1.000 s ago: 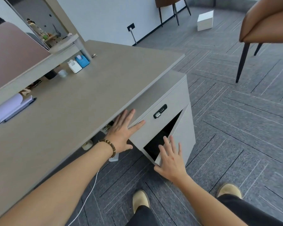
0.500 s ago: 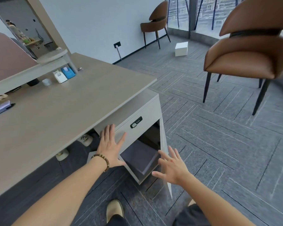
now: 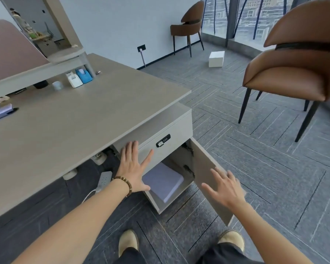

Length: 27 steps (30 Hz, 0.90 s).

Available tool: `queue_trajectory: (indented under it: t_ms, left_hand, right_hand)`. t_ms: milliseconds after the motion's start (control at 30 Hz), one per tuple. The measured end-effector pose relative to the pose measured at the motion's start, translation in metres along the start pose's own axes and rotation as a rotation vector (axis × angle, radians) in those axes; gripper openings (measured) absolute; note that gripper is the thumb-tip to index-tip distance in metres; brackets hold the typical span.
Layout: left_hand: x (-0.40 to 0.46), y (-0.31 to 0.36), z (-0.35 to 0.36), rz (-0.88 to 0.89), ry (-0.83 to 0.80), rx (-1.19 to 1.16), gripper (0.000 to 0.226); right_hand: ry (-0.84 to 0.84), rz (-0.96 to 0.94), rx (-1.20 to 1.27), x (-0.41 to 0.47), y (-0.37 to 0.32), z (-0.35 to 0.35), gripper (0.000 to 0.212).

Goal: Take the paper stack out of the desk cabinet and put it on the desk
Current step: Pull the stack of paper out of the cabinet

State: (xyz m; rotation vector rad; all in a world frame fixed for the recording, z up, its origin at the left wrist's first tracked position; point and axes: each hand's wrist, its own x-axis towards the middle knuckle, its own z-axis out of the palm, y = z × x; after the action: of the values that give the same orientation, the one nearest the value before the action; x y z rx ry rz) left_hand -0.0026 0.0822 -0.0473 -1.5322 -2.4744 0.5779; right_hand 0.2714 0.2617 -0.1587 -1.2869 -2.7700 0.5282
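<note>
Paper stack (image 3: 163, 182) lies in the open cabinet (image 3: 181, 161), door (image 3: 206, 172) swung aside, both hands' grips spread empty.

Chairs: 2 brown chairs, one near (image 3: 297, 73), one far (image 3: 189, 27) by the wall.
Floor: white box (image 3: 216, 59); power strip (image 3: 104, 180) under the tabletop.
Back row: white dispenser (image 3: 74, 80) touching blue dispenser (image 3: 83, 75).

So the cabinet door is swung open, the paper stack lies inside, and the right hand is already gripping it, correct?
Not quite. In the head view the right hand is open and empty, by the cabinet door, clear of the paper stack. The door is open and the stack lies inside, as you said.
</note>
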Motion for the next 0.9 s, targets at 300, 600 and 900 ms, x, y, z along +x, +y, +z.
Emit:
queue_trajectory:
  t_ms: [300,600,900]
  left_hand:
    - [0.005,0.005,0.011,-0.045,0.076,-0.055,0.137]
    - [0.004,0.024,0.009,-0.149,0.174,-0.142,0.113]
    - [0.007,0.121,0.091,-0.125,0.067,-0.483,0.082]
  right_hand:
    - [-0.028,0.072,-0.197,0.044,0.025,-0.003,0.124]
    - [-0.032,0.099,-0.198,0.062,0.029,-0.004,0.107]
    - [-0.116,-0.181,-0.124,0.087,-0.034,0.040,0.078]
